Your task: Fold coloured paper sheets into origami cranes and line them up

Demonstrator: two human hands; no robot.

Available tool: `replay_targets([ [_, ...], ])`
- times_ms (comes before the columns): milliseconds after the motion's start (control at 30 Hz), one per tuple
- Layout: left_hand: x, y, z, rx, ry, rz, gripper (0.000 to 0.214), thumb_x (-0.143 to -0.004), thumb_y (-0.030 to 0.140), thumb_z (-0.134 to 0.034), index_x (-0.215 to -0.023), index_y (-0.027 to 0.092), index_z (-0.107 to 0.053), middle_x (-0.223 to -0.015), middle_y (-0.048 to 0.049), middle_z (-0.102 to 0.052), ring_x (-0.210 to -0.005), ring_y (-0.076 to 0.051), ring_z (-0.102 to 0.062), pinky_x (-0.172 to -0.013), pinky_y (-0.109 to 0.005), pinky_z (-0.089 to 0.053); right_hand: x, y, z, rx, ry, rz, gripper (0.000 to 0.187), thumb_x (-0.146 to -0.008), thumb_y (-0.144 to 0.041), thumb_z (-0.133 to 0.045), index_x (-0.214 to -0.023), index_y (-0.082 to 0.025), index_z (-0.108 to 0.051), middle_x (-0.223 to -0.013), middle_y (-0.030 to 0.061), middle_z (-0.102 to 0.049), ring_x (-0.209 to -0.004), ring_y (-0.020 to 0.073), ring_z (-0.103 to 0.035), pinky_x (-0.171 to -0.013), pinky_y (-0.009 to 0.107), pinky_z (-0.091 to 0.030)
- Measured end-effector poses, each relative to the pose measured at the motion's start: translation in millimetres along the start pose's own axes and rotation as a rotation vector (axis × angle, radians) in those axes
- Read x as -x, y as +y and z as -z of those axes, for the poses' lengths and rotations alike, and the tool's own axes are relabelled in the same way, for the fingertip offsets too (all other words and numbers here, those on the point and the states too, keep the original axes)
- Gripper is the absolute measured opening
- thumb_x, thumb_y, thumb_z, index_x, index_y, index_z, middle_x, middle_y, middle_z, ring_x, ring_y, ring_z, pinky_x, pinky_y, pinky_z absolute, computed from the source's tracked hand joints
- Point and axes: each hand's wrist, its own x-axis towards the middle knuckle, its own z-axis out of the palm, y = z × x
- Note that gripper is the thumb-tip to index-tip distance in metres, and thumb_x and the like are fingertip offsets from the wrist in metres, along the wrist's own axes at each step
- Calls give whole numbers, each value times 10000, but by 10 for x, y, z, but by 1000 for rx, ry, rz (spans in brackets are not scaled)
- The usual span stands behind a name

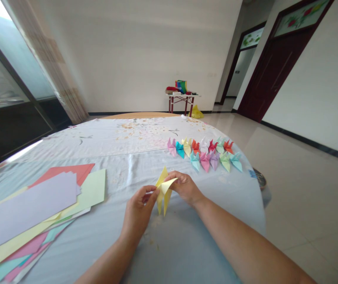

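Observation:
Between my two hands is a partly folded yellow origami crane [163,189], with two long points hanging down and one pointing up. My left hand [141,205] pinches its left side between thumb and fingers. From the right, my right hand [186,187] grips its upper flap, the fingers partly hidden behind the paper. Beyond my right hand, finished paper cranes [205,161] in pink, blue, yellow, red, white, purple and green stand in two rows.
Loose sheets of coloured paper [33,213] lie in an overlapping pile at the left. A floral cloth [112,161] covers the round table. Against the far wall stands a small table [183,96] with things on it, a yellow bag [197,112] beside it.

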Motion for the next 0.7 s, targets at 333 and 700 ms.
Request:
replay_targets([
  [333, -22, 68, -8, 191, 31, 93, 276, -670, 411, -619, -759, 150, -623, -675, -12, -665, -622, -141, -606, -579, -226, -470, 12, 43, 6, 142, 33, -71, 274, -653, -383, -679, -811, -165, -622, -711, 7, -614, -624, 123, -550, -594, 238, -439],
  [700, -49, 15, -25, 365, 3, 138, 396, -628, 375, -677, -927, 156, -535, -767, -37, -691, -739, -175, -650, -676, -285, -507, -4, 54, 16, 171, 32, -6, 240, -670, -374, -668, -782, -164, -641, -789, 19, -588, -706, 134, -573, -636, 242, -457],
])
